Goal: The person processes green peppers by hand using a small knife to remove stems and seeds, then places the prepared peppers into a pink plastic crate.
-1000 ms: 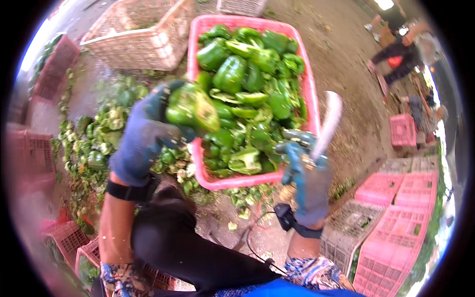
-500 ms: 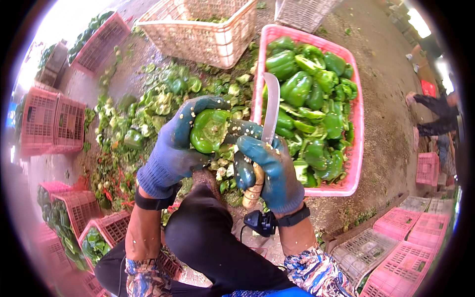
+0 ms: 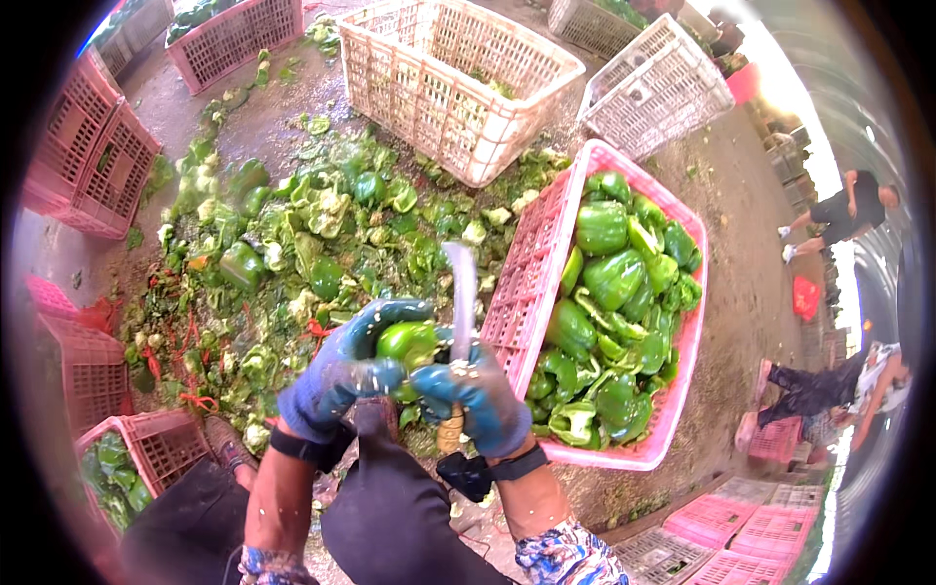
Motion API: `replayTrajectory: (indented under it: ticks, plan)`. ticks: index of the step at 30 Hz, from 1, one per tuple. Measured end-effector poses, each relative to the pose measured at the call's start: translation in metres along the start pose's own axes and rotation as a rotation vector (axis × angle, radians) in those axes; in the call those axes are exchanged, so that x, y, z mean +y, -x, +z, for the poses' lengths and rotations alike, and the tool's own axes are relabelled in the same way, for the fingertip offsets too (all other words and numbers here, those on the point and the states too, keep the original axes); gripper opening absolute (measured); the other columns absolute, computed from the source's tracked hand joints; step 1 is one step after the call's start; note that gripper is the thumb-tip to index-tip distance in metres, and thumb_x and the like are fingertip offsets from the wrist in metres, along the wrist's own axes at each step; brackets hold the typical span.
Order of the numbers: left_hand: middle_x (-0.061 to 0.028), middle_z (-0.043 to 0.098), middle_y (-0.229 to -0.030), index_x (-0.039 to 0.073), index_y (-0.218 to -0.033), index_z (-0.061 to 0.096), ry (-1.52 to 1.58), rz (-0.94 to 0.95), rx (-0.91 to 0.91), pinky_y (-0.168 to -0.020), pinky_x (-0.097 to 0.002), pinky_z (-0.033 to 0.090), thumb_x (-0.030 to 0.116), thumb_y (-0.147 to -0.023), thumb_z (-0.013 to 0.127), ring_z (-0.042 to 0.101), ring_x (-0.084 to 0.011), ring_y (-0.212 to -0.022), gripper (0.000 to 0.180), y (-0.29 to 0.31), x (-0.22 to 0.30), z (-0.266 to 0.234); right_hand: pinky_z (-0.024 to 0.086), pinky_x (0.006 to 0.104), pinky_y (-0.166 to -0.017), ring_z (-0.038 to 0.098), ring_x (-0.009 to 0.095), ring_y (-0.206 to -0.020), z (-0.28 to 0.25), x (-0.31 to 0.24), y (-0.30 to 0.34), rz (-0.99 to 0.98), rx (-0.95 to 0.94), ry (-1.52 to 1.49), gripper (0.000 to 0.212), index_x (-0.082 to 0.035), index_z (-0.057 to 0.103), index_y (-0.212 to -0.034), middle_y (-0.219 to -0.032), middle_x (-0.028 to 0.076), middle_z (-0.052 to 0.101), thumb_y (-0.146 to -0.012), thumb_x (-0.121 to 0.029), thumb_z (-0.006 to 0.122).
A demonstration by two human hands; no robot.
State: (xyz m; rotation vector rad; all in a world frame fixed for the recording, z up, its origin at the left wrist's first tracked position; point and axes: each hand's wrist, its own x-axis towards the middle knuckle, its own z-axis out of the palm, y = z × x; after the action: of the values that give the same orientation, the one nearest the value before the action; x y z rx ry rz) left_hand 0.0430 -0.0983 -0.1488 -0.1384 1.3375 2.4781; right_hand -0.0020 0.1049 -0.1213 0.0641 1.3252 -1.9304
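Left of the pink crate (image 3: 527, 285), a green pepper (image 3: 408, 341) is cupped inside the curled left hand (image 3: 347, 369), partly hidden by it; a knife (image 3: 464, 300) is gripped blade-up in the right hand (image 3: 485, 402), just beside the pepper.

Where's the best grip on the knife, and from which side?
Likely its tan handle, from the person's right, where the right hand holds it: the handle's end juts out below that hand, while the bare blade rises above it. The left hand, holding a green pepper, crowds the left side.
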Motion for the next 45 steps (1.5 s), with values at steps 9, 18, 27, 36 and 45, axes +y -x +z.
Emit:
replayTrajectory:
  ticks: [9,18,27,36,45]
  plan:
    - [-0.0153,0.074,-0.115,-0.007,-0.116,0.074,-0.402,0.237,0.357,-0.093,-0.0370,0.056,0.040,-0.100,0.061,0.070,-0.0231,-0.103,0.051,-0.004,-0.029,-0.010,0.052,0.0259,-0.057,0.064,0.006,-0.068,0.015,0.022,-0.032,-0.092,0.113,0.370,0.027,-0.002,0.077,-0.114,-0.081,-0.001,0.073,-0.092,-0.016,0.086]
    - [-0.0109,0.074,-0.109,-0.005,-0.109,0.073,-0.303,0.316,0.396,-0.091,-0.0340,0.056,0.027,-0.100,0.065,0.069,-0.0178,-0.101,0.034,0.002,-0.062,-0.034,0.050,0.0283,-0.053,0.061,0.007,-0.059,0.017,0.067,-0.038,-0.232,0.164,0.629,0.022,-0.001,0.076,-0.111,-0.079,0.002,0.072,-0.094,-0.014,0.083]
    - [-0.0101,0.074,-0.112,-0.002,-0.114,0.072,0.023,0.186,0.580,-0.096,-0.0347,0.055,0.023,-0.091,0.069,0.069,-0.0180,-0.106,0.033,-0.007,-0.062,-0.022,0.048,0.0222,-0.047,0.059,0.005,-0.054,0.008,0.064,-0.043,0.179,0.101,-0.130,0.021,-0.003,0.073,-0.111,-0.079,0.000,0.069,-0.101,-0.021,0.074]
    - [-0.0095,0.075,-0.110,-0.003,-0.115,0.073,0.002,0.273,0.428,-0.097,-0.0337,0.055,0.021,-0.086,0.072,0.070,-0.0194,-0.104,0.038,-0.014,-0.072,-0.050,0.048,0.0232,-0.044,0.053,0.005,-0.048,-0.015,0.066,-0.056,0.351,-0.075,-0.414,0.025,-0.003,0.070,-0.114,-0.085,0.003,0.070,-0.104,-0.026,0.071]
    - [-0.0106,0.076,-0.112,-0.004,-0.126,0.072,0.395,0.231,0.460,-0.088,-0.0324,0.059,0.036,-0.102,0.063,0.074,-0.0195,-0.099,0.047,-0.011,-0.102,-0.084,0.055,0.0297,-0.065,0.061,0.012,-0.073,0.022,-0.109,-0.133,-0.517,0.526,0.420,0.051,-0.005,0.061,-0.148,-0.090,0.000,0.065,-0.115,-0.043,0.052]
